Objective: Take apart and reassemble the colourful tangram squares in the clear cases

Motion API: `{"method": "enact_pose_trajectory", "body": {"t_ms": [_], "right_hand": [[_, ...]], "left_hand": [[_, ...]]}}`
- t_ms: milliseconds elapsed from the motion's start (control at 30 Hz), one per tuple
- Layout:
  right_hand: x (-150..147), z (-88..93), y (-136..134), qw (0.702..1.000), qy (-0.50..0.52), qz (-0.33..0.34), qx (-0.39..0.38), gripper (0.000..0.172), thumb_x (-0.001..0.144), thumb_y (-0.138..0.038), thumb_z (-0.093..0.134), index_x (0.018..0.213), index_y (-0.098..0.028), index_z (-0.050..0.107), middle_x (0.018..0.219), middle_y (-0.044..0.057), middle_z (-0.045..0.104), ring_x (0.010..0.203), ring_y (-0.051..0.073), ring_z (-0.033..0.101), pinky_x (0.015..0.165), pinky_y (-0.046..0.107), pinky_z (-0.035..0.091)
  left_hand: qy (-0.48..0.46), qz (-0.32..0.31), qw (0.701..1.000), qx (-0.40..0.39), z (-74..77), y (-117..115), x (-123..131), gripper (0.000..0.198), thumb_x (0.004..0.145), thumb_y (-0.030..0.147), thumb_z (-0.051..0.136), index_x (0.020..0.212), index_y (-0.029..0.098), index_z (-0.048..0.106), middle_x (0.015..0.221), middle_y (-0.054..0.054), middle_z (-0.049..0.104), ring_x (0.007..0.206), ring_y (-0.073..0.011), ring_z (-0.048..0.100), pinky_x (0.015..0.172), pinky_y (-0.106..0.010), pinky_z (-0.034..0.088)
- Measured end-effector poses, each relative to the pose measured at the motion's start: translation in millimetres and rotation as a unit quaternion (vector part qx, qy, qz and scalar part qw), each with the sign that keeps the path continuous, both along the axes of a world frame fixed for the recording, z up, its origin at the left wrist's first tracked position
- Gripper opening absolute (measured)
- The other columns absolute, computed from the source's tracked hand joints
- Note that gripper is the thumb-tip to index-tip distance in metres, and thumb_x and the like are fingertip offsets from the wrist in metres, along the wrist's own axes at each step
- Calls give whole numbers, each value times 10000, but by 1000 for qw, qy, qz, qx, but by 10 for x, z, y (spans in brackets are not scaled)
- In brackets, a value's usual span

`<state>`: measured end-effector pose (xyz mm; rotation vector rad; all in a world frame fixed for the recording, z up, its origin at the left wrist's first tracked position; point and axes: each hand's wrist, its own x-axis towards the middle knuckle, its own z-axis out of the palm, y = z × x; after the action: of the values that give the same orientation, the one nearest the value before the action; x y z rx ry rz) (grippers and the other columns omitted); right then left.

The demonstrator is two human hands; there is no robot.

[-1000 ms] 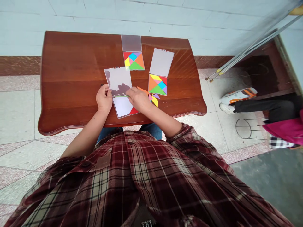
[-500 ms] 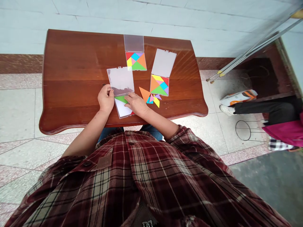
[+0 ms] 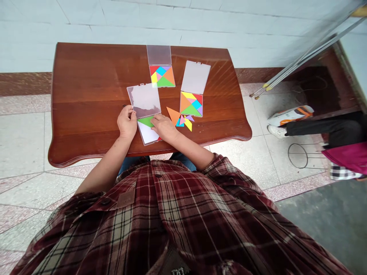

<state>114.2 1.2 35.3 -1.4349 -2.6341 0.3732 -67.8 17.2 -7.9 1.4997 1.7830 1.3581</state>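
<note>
My left hand grips the lower edge of a clear plastic case lid, which stands open above its tray. That open tray has a white base, with a small red piece at its corner. My right hand rests its fingertips on a green tangram triangle lying in the tray. Just right of that hand lie a loose orange triangle and a cluster of small coloured tangram pieces. Two filled tangram squares sit farther up, each in an open case.
All of this lies on a polished reddish-brown wooden table. Beyond it are a pale tiled wall and terrazzo floor. To the right stand metal poles, a person's legs in black trousers with a white shoe, a wire stand, and a magenta cloth.
The green piece, held edge-on a second ago, now lies flat in the tray under my right fingertips. My right hand has shifted left, leaving the orange triangle fully visible.
</note>
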Motion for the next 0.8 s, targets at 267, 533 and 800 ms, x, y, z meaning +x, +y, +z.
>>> {"method": "enact_pose_trajectory", "body": {"t_ms": [267,533,800], "right_hand": [[-12,10,22,1000,-8,-8,-2,219,923,-163,595,1119,-108,676,1212,162,613,1098,274,571,952,406,454],[131,97,-51,995,87,-29,-27,255,919,-122,557,1153,-116,656,1204,147,629,1134,246,575,987,376,449],[969,192,-37,966,143,-215,-4,238,880,-115,480,997,-167,680,1061,107,691,1000,238,615,894,362,470]], "left_hand": [[6,5,1000,1,9,8,0,204,788,147,518,967,194,604,851,-5,692,829,-162,681,845,-326,543],[11,9,1000,2,15,8,-14,174,783,163,519,937,197,592,829,-1,672,777,-145,660,809,-305,548],[12,14,1000,13,-41,30,-25,179,810,231,530,972,210,605,830,-5,678,759,-136,665,808,-298,561]]}}
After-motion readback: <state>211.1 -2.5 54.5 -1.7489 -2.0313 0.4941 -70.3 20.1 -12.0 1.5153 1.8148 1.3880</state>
